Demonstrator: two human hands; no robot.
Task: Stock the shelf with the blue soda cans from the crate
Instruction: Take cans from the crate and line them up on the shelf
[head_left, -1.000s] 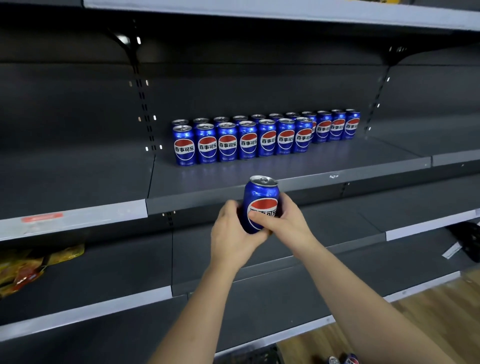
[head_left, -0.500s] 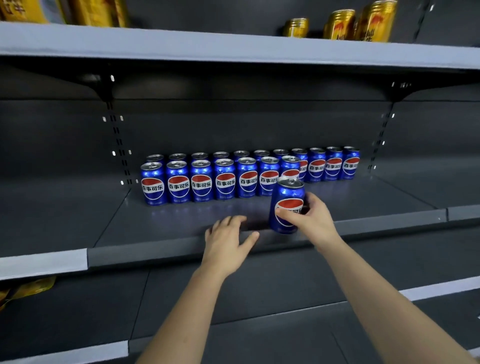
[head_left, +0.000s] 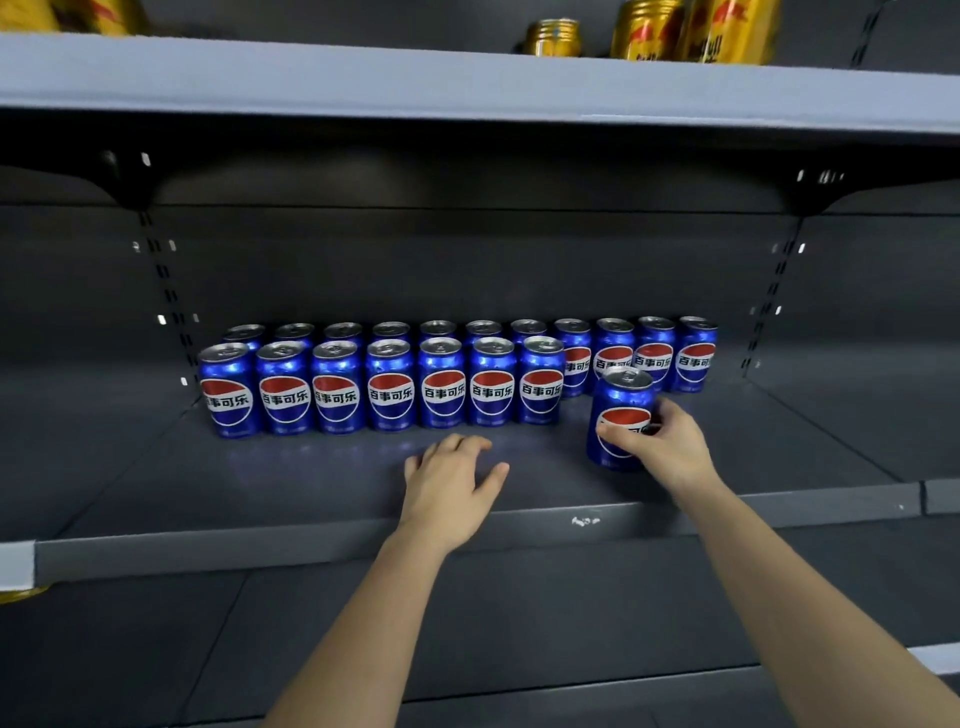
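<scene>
Spanning the full width of the view, the dark grey shelf (head_left: 311, 483) carries every blue can in sight; its front edge runs left to right just under the wrists. Above it sits a lighter grey upper shelf (head_left: 467, 78), which bears gold cans (head_left: 644, 31) toward its right end, cut off by the top of the frame. Against the back wall of the dark shelf stands the back row (head_left: 654, 358) of eleven blue cans, upright, side by side, labels facing forward where visible. Directly before it stands the front row (head_left: 389, 387) of seven upright blue cans, starting at the same left end and covering the left part of the back row; the four rightmost back cans have no can set close in front of them. The left hand (head_left: 452, 483) lies palm down on bare shelf surface near the front edge, before the middle of the front row, fingers loosely spread and holding nothing. The right hand (head_left: 665, 447) grips one blue soda can (head_left: 621, 410) from its right side, thumb across the label and fingers curled behind. This can is upright, just right of the front row's last can and slightly nearer the front edge; whether its base touches the shelf cannot be told.
</scene>
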